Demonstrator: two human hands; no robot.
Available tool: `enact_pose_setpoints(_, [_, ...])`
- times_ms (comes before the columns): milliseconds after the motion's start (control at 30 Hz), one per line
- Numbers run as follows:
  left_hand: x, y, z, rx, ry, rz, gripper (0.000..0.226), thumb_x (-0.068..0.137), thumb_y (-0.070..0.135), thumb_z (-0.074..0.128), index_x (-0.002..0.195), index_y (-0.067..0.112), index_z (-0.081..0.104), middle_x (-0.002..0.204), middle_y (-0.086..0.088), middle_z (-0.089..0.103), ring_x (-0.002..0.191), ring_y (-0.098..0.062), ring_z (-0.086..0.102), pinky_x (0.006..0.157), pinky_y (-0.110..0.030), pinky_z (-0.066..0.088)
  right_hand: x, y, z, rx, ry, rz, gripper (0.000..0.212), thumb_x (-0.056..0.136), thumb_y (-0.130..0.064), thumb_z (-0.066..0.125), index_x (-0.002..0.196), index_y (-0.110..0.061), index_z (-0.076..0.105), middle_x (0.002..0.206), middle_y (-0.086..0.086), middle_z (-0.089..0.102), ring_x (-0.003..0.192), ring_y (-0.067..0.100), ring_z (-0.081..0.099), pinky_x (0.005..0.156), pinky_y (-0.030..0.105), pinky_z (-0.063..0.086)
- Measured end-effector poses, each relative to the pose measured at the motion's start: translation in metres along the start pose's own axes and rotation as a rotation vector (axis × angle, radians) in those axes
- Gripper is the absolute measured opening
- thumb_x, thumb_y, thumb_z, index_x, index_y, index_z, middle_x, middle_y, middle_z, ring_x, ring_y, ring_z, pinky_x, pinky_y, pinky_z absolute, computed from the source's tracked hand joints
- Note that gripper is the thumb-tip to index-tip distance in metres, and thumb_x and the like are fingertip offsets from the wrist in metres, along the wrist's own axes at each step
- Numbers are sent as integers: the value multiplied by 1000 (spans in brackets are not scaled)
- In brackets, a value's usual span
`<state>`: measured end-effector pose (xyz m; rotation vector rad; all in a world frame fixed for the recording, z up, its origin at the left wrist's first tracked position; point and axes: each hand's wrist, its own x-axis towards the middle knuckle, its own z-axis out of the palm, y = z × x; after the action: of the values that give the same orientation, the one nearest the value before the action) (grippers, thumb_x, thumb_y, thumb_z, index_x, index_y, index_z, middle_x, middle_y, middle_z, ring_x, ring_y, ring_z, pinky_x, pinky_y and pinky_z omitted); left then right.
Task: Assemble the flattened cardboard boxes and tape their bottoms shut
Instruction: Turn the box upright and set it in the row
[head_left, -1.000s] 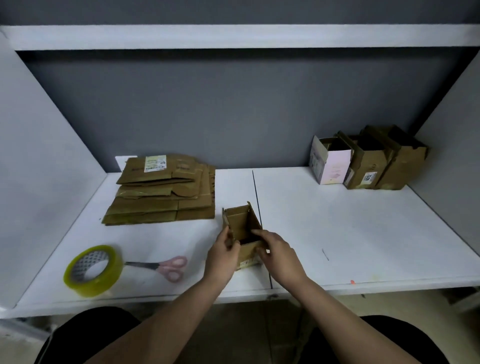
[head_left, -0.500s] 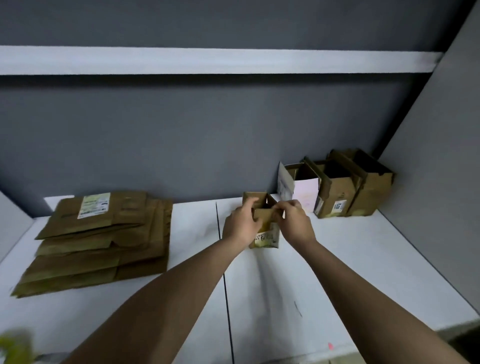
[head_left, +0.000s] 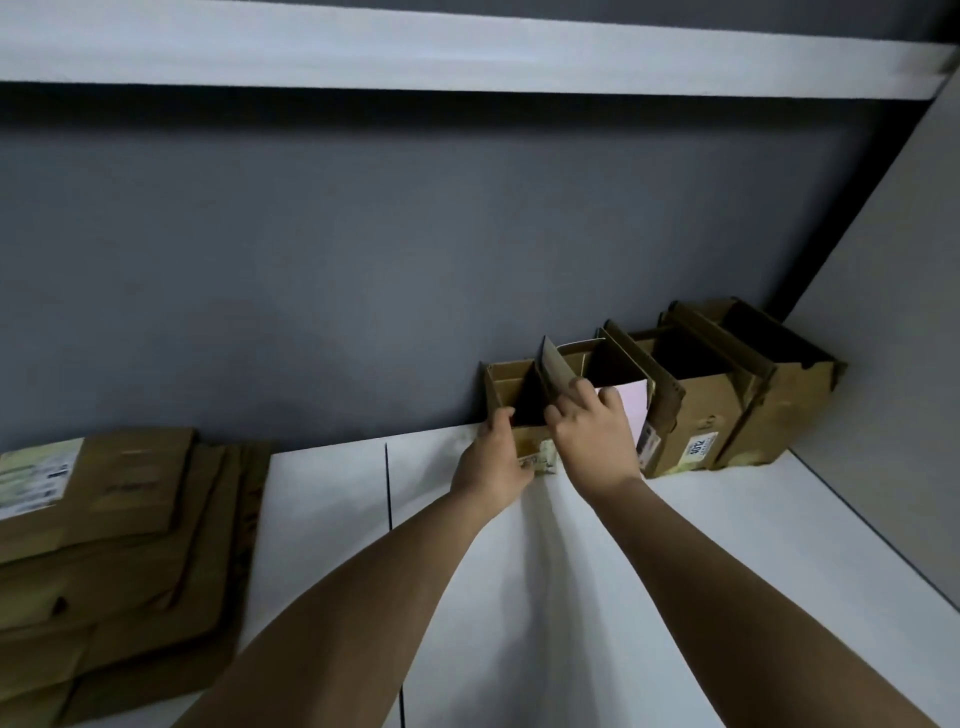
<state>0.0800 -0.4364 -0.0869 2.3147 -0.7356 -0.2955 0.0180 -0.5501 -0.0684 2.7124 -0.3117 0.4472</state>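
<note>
Moved from mid-table to the back wall, the small brown box (head_left: 511, 400) I am handling now stands right of centre in the frame, touching the pink-sided box (head_left: 631, 402) at the left end of the finished row. My left hand (head_left: 493, 460) grips its left wall, while my right hand (head_left: 592, 434) curls over its right rim. Flattened boxes (head_left: 119, 545) lie stacked at lower left on the white table (head_left: 727, 519).

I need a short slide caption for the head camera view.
Both hands set a small cardboard box beside the assembled boxes.
</note>
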Motion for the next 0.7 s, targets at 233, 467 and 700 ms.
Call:
enact_pose_setpoints(233, [24, -5, 7, -139, -127, 31, 92, 84, 22, 70, 151, 22, 7, 156, -7, 14, 136, -25, 35, 106, -34, 36, 26, 18, 0, -208, -99, -140, 29, 91, -18, 55, 120, -14, 58, 113, 1, 63, 119, 28, 41, 92, 39, 34])
enact_pose_setpoints(467, [19, -8, -8, -277, -193, 12, 106, 84, 25, 70, 150, 26, -12, 159, -4, 7, 144, -20, 20, 115, -37, 26, 19, 10, -10, -206, -235, -42, 52, 90, -28, 59, 136, -12, 41, 141, 14, 41, 134, 34, 29, 104, 43, 30])
enact_pose_setpoints(700, [-52, -11, -107, 390, 153, -33, 38, 94, 29, 50, 128, 15, 44, 130, -9, 52, 116, -29, 54, 89, -37, 45, -2, -10, -90, -74, -216, -6, 33, 96, -13, 43, 128, -12, 50, 129, 12, 53, 116, 31, 49, 92, 38, 38])
